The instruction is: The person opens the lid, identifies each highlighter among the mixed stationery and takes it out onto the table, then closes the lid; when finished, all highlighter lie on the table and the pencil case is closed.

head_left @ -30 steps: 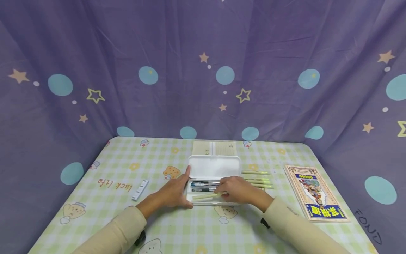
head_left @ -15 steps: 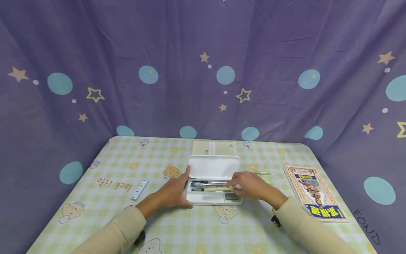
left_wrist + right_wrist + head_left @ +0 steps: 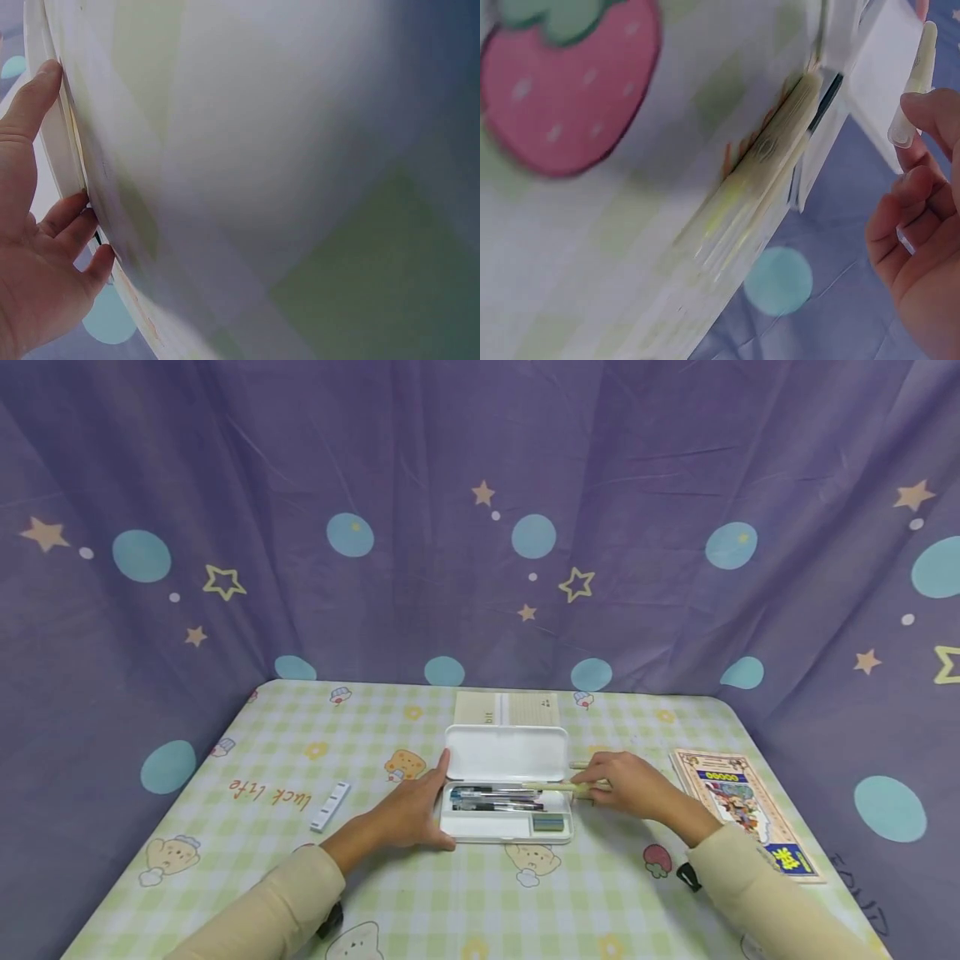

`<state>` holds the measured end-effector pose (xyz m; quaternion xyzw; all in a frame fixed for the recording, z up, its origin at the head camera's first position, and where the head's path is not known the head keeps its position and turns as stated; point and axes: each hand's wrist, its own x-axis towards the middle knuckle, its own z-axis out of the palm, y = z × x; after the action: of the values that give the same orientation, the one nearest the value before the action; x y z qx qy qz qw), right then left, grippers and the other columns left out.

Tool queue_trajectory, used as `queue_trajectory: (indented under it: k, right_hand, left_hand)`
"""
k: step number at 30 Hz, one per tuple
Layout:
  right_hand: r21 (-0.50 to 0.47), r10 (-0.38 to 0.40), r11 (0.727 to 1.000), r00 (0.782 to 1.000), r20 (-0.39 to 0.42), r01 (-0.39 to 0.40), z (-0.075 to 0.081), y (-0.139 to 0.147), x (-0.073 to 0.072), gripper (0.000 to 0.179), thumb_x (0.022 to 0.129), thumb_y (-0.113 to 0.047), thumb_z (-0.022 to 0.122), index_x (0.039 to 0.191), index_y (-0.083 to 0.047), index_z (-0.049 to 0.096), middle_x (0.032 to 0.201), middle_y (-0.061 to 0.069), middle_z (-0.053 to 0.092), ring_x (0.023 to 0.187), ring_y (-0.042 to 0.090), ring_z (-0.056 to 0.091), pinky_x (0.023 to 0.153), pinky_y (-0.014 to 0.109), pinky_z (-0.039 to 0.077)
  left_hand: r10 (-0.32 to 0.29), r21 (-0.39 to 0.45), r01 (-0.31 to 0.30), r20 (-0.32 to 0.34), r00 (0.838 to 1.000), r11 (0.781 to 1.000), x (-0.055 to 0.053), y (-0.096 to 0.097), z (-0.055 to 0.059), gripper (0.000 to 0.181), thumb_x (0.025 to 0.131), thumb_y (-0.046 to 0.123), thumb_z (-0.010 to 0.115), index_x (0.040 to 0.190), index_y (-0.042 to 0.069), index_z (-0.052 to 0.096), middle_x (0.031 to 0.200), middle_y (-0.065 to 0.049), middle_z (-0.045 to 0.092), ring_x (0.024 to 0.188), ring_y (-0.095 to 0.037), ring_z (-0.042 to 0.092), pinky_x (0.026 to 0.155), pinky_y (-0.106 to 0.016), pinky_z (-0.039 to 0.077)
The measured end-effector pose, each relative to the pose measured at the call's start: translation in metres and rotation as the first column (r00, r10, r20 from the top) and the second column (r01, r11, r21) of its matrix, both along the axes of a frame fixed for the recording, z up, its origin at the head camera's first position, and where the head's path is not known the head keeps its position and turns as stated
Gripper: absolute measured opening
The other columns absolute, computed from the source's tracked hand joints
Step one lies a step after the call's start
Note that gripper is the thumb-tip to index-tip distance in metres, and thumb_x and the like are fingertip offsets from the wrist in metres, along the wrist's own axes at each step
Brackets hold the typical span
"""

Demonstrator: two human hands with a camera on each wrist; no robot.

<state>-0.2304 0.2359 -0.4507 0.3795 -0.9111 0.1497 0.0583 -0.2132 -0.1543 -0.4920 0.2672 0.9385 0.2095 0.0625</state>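
Note:
An open white pencil case (image 3: 487,828) lies mid-table in the head view, its lid folded back. Several clear-barrelled pens (image 3: 495,805) fill its rear compartment, and a dark greenish block (image 3: 548,823) sits at the front right. My left hand (image 3: 408,817) rests against the case's left end with fingers and thumb spread. Between thumb and fingers, my right hand (image 3: 637,787) pinches a pale yellow pen (image 3: 917,79) above the case's right end. More pale yellow pens (image 3: 761,157) lie together on the table just right of the case, mostly hidden by that hand in the head view.
A beige notebook (image 3: 525,708) lies behind the lid. To the left is a small white strip with dark marks (image 3: 330,807); to the right, an illustrated book (image 3: 738,802). A purple curtain (image 3: 420,527) hangs behind the checked tablecloth (image 3: 420,910).
My right hand has lifted the pale yellow pen from over the front compartment, moving it back and right to the case's right end. The greenish block has come into sight. My left hand stays put.

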Motion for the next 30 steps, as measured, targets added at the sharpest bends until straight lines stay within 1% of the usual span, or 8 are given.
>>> queue_trajectory:
  k: [2,7,9,12,16,19,23,30]
  right_hand:
    - [-0.003,-0.015,1.0,1.0,0.003,0.015,-0.001,0.007,-0.001,0.024,0.087,-0.01,0.077,0.108,-0.019,0.081,0.091,-0.008,0.071,0.067,0.0,0.05,0.063,0.022,0.044]
    - [-0.019,-0.012,1.0,1.0,-0.006,0.012,-0.001,0.023,-0.004,0.025,0.087,-0.008,0.076,0.11,-0.018,0.081,0.094,-0.006,0.072,0.069,0.003,0.055,0.063,0.022,0.046]
    - [-0.02,-0.02,1.0,1.0,-0.003,0.019,-0.002,0.029,-0.005,0.025,0.087,-0.008,0.075,0.11,-0.017,0.081,0.095,-0.005,0.072,0.069,0.001,0.055,0.062,0.022,0.046]
    - [-0.011,-0.048,0.999,0.999,0.002,0.048,-0.001,0.038,-0.006,0.025,0.088,-0.008,0.075,0.11,-0.018,0.081,0.096,-0.005,0.072,0.069,-0.001,0.055,0.061,0.021,0.045]
    - [0.0,-0.078,0.997,0.997,-0.015,0.078,-0.003,0.048,-0.01,0.024,0.088,-0.007,0.076,0.11,-0.017,0.081,0.095,-0.004,0.072,0.074,0.007,0.062,0.064,0.026,0.05]
    - [0.009,-0.09,0.996,0.996,-0.016,0.09,-0.005,0.053,-0.012,0.025,0.087,-0.006,0.076,0.109,-0.016,0.081,0.094,-0.004,0.072,0.078,0.013,0.066,0.067,0.029,0.053]
    - [0.021,-0.108,0.994,0.994,0.012,0.108,-0.009,0.059,-0.015,0.026,0.088,-0.005,0.074,0.11,-0.016,0.081,0.093,-0.005,0.072,0.079,0.013,0.066,0.066,0.03,0.052]
    - [0.038,-0.156,0.987,0.987,0.033,0.155,-0.015,0.065,-0.019,0.025,0.088,-0.005,0.074,0.109,-0.016,0.081,0.096,-0.003,0.073,0.082,0.014,0.067,0.068,0.031,0.054]
  left_hand:
    - [-0.001,0.005,0.001,-0.005,1.0,1.0,0.0,0.0,0.0,0.149,0.063,0.054,0.094,0.163,0.0,-0.003,0.154,-0.018,0.049,0.136,-0.031,0.054,0.113,-0.045,0.045]
    - [0.01,0.002,-0.01,0.013,1.0,1.0,0.001,-0.001,0.001,0.149,0.063,0.054,0.094,0.163,0.003,-0.004,0.157,-0.018,0.046,0.138,-0.031,0.052,0.114,-0.045,0.044]
    - [0.015,-0.003,-0.015,0.019,1.0,1.0,0.0,-0.001,0.001,0.149,0.063,0.055,0.093,0.163,0.004,-0.005,0.157,-0.017,0.045,0.139,-0.031,0.051,0.115,-0.044,0.043]
    - [0.012,0.004,-0.012,0.008,1.0,1.0,0.0,-0.001,0.002,0.149,0.063,0.054,0.094,0.163,0.003,-0.004,0.156,-0.017,0.046,0.138,-0.031,0.052,0.114,-0.045,0.044]
    - [0.006,0.008,-0.006,-0.008,1.0,1.0,0.0,-0.001,0.003,0.149,0.063,0.052,0.094,0.163,0.001,-0.003,0.156,-0.019,0.047,0.137,-0.032,0.053,0.113,-0.045,0.045]
    - [0.01,0.006,-0.01,0.003,1.0,1.0,0.001,-0.001,0.003,0.149,0.063,0.053,0.094,0.163,0.002,-0.004,0.156,-0.018,0.046,0.138,-0.032,0.053,0.114,-0.045,0.044]
    - [0.016,0.007,-0.016,0.018,1.0,1.0,0.001,-0.001,0.003,0.149,0.063,0.054,0.094,0.163,0.003,-0.004,0.155,-0.018,0.047,0.138,-0.032,0.053,0.115,-0.045,0.043]
    - [0.019,0.023,-0.02,0.034,0.999,1.0,0.002,0.001,0.003,0.149,0.062,0.052,0.094,0.163,0.002,-0.003,0.154,-0.02,0.048,0.137,-0.033,0.053,0.115,-0.046,0.043]
